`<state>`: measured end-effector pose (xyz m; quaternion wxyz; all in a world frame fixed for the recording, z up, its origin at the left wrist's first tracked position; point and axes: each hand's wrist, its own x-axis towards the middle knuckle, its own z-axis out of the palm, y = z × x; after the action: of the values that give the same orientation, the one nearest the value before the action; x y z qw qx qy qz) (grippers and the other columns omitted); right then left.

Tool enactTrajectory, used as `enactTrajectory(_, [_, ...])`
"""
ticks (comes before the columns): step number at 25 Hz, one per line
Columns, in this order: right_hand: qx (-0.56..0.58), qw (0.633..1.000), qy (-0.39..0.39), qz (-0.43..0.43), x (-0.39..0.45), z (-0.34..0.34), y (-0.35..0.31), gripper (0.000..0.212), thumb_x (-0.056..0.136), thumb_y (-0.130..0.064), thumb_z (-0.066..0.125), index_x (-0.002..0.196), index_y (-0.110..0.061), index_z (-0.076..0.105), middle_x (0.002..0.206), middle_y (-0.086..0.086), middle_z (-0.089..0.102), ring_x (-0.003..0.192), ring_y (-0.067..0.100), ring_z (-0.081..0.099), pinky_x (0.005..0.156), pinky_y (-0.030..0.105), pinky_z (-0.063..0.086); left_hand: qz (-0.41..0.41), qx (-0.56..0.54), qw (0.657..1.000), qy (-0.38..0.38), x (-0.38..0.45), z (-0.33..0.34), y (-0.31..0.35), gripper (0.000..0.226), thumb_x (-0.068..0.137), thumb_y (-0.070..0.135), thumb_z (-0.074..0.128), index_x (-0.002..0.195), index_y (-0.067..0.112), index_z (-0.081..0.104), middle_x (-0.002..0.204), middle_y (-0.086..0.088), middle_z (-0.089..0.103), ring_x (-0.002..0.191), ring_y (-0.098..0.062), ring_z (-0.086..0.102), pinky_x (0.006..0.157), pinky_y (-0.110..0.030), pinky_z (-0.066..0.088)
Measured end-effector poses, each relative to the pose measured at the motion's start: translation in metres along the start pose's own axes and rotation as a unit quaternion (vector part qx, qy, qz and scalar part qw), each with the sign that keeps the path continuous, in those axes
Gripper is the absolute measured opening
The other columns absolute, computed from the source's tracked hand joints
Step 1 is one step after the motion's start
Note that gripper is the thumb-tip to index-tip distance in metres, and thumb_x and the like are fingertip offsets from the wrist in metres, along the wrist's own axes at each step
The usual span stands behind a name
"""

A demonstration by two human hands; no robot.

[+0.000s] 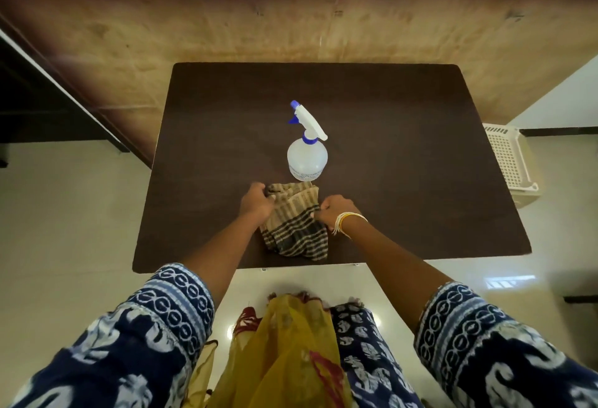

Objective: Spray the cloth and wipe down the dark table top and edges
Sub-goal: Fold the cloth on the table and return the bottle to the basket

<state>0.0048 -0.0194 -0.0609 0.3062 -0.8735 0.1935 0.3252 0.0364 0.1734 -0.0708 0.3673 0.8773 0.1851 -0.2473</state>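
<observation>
Head view: we grip the crumpled beige-and-black striped cloth (293, 220) low in the frame's centre with our left hand (257, 202) and right hand (335, 212); the white spray bottle (307, 152) stands untouched just above, so spraying and wiping the dark brown table top (420, 165) seemingly remain.

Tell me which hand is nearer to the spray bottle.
Left, narrowly. The left hand grips the striped cloth just below-left of the spray bottle; the right hand grips the cloth lower and to the bottle's right.
</observation>
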Motion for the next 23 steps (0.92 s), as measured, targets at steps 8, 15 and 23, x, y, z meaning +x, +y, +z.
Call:
enactTrajectory(8, [0.173, 0.956, 0.154, -0.179, 0.027, -0.060, -0.066, 0.058, 0.073, -0.038, 0.081, 0.123, -0.021, 0.057, 0.116, 0.001, 0.057, 0.105, 0.018, 0.054, 0.087, 0.032, 0.047, 0.089, -0.081, 0.992, -0.019, 0.015, -0.024, 0.082, 0.049, 0.095, 0.020, 0.057, 0.142, 0.017, 0.042, 0.133, -0.009, 0.056, 0.124, -0.027, 0.053, 0.103, -0.038, 0.044])
enactTrajectory(15, [0.441, 0.883, 0.055, -0.150, 0.046, -0.085, -0.068, 0.016, 0.082, -0.022, 0.074, 0.092, -0.013, 0.065, 0.094, 0.007, 0.066, 0.088, 0.019, 0.062, 0.075, 0.029, 0.054, 0.060, -0.122, 0.990, -0.032, 0.029, -0.020, 0.102, 0.043, 0.095, 0.024, 0.056, 0.137, 0.019, 0.047, 0.124, -0.006, 0.063, 0.117, -0.025, 0.058, 0.098, -0.038, 0.046])
enactTrajectory(23, [0.545, 0.837, 0.022, -0.043, 0.030, -0.171, 0.041, 0.027, 0.095, -0.040, 0.054, 0.099, -0.015, 0.063, 0.106, 0.006, 0.070, 0.106, 0.025, 0.062, 0.095, 0.053, 0.042, 0.093, -0.097, 0.985, -0.111, 0.004, 0.034, 0.186, 0.027, 0.102, 0.035, 0.037, 0.123, 0.023, 0.049, 0.109, -0.005, 0.065, 0.097, -0.026, 0.065, 0.084, -0.038, 0.047])
